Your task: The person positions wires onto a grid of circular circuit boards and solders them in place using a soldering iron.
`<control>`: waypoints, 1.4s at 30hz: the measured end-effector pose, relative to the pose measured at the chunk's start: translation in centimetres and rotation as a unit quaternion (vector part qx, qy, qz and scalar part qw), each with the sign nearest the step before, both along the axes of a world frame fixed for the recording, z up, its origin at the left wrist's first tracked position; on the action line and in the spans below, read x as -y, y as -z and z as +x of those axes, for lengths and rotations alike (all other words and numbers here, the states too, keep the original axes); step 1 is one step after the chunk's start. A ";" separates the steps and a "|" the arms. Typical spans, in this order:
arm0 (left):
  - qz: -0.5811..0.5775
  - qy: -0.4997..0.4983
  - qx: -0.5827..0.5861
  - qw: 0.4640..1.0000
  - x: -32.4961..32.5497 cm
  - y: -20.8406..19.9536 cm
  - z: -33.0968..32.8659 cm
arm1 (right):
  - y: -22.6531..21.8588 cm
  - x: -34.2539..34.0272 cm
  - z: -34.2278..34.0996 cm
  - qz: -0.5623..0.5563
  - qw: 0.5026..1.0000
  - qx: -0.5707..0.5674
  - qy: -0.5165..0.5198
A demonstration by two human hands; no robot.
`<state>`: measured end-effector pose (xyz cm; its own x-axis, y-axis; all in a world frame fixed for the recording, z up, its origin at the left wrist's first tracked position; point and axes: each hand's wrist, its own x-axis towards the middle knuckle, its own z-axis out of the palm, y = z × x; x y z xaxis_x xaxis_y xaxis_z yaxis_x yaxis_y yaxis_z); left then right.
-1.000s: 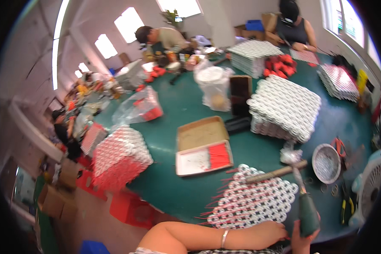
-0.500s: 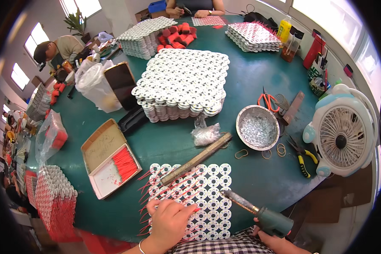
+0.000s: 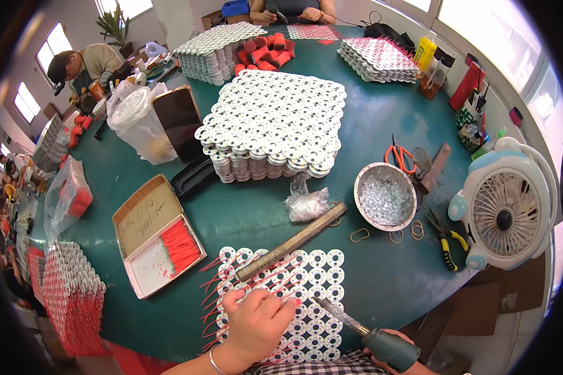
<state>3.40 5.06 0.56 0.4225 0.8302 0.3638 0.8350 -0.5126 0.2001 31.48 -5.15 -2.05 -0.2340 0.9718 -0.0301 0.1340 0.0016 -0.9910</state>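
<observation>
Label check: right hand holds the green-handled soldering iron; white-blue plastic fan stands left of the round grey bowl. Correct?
Wrong side: the head view shows the fan right of the bowl. The right hand does hold the soldering iron.

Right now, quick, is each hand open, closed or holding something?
Left hand: fingers curled over the panel; whether they pinch anything can't be told.
Right hand: closed, holding the soldering iron.
</observation>
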 end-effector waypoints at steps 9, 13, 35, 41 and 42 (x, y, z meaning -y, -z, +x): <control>-0.009 0.017 -0.005 1.000 -0.6 0.9 0.0 | 0.8 0.0 0.5 0.010 1.000 0.024 -0.007; -0.014 0.031 0.006 0.999 -0.3 1.0 0.1 | 1.6 1.1 1.3 0.095 0.968 0.229 -0.028; -0.032 0.037 0.020 0.999 -0.5 1.6 0.0 | -0.8 -0.6 -1.0 0.061 0.977 0.205 0.001; -0.035 0.040 0.011 0.999 -0.4 1.4 -0.1 | 1.3 0.9 0.2 0.069 0.980 0.189 0.006; -0.035 0.041 0.014 0.998 -0.4 1.3 -0.1 | 1.0 0.9 -0.3 -0.002 0.998 0.052 0.032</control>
